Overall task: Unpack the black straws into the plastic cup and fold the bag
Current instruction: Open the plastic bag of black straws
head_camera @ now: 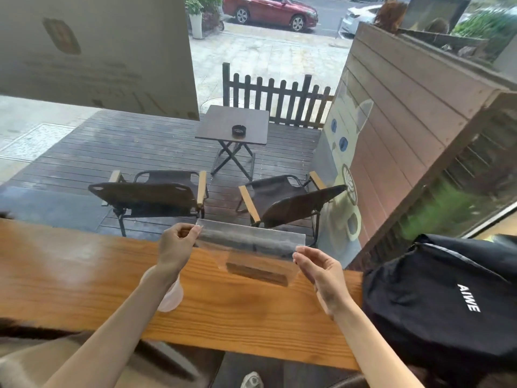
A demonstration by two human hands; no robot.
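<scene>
This looks like a café with a street-side terrace. A long wooden table (84, 275) runs along a window facing a dark plank deck (112, 147). On the deck stand two folding chairs (151, 191) and a small folding table (218, 121) carrying an ashtray (238, 130). A picket fence (277, 99) edges the deck, a cat holding a latte is painted on the side wall (347, 175), and parked cars (268, 9) line the road beyond.

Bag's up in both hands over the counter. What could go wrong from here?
1. The clear bag is held only by pinches at its two ends, left hand and right hand; the slick film may slip out of either grip mid-fold.
2. The plastic cup sits right under the left forearm; lowering that arm could tip it.
3. Straws aren't visible here, so the unpacking can't be confirmed.
</scene>
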